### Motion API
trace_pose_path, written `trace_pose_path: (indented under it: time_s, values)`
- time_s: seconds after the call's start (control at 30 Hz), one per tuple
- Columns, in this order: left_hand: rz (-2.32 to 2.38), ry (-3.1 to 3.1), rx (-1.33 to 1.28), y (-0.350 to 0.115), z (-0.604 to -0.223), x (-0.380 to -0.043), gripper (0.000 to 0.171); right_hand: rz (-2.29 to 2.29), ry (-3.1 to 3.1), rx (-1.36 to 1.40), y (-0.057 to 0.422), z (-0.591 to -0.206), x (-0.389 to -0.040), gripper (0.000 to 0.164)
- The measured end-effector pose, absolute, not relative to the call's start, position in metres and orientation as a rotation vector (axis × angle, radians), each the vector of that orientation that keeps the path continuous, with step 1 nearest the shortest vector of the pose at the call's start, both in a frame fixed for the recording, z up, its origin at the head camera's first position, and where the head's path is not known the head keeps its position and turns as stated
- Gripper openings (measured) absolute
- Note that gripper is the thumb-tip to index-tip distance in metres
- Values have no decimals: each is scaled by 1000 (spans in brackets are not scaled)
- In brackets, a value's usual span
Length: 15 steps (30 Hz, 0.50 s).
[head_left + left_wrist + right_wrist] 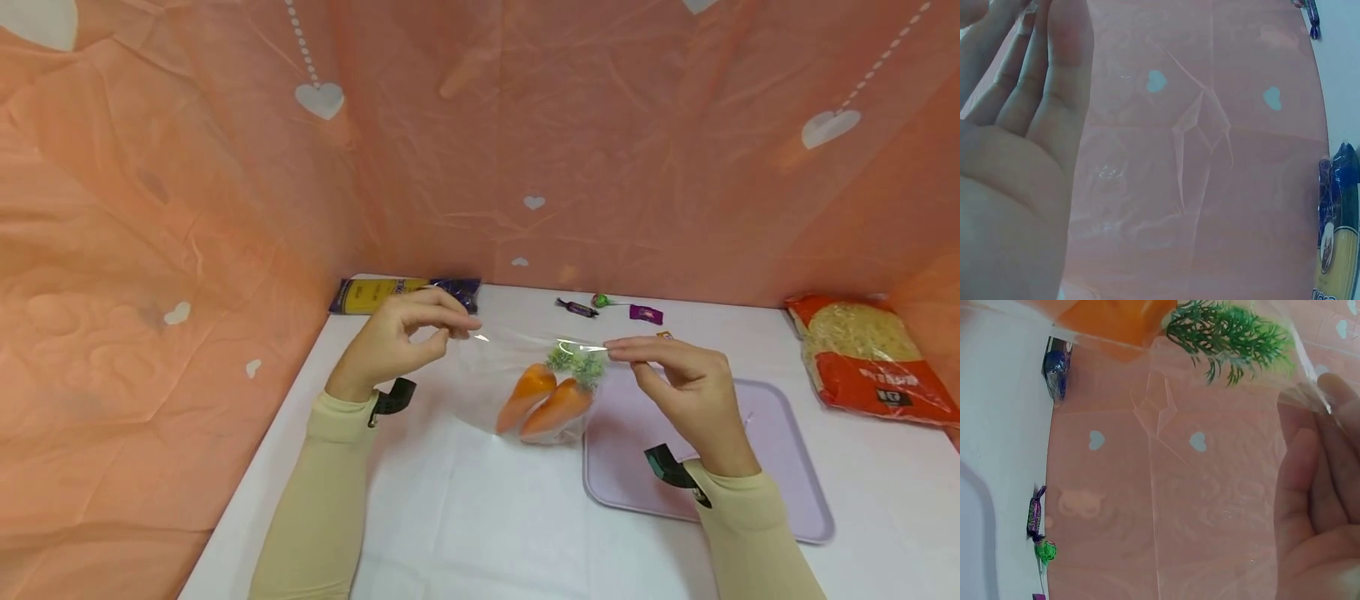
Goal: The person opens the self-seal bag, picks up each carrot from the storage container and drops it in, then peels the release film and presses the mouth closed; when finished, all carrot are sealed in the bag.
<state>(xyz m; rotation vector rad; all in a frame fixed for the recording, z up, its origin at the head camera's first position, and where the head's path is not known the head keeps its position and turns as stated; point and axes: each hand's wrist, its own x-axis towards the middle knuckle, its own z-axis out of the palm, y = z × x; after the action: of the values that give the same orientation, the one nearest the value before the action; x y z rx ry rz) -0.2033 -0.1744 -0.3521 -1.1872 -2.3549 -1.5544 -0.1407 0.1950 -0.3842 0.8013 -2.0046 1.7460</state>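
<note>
Between my two hands a clear plastic bag (pixel 480 392) hangs above the table, stretched along its top edge. Two orange carrots (pixel 558 410) with green leafy tops (pixel 577 360) lie inside, toward the bag's right side. My left hand (pixel 405 337) pinches the top left corner between thumb and fingers. The top right corner is pinched by my right hand (pixel 686 379). In the right wrist view, one carrot (pixel 1119 322) and its green top (pixel 1229 337) show through the plastic beside the fingers. The left wrist view shows the palm, with a bit of plastic at the fingertips.
A lilac tray (pixel 637 492) lies under the right hand. Behind are a yellow and blue pasta packet (pixel 371 295), a dark wrapped candy (pixel 577 307), a green lollipop (pixel 601 300) and a purple candy (pixel 646 314). A red noodle bag (pixel 870 362) lies at the far right.
</note>
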Motion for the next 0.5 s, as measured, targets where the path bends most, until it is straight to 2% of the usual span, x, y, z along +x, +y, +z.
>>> trace_pose_path:
  time_s: [0.33,0.5]
  values:
    - [-1392,-2457,-921,-164,-351,-201,13,1762,-2164,564,183,-379,-138,28]
    - [-1451,-2467,-914,-164,-348,-202,21,1697,-2227,520,183,-377,-137,24]
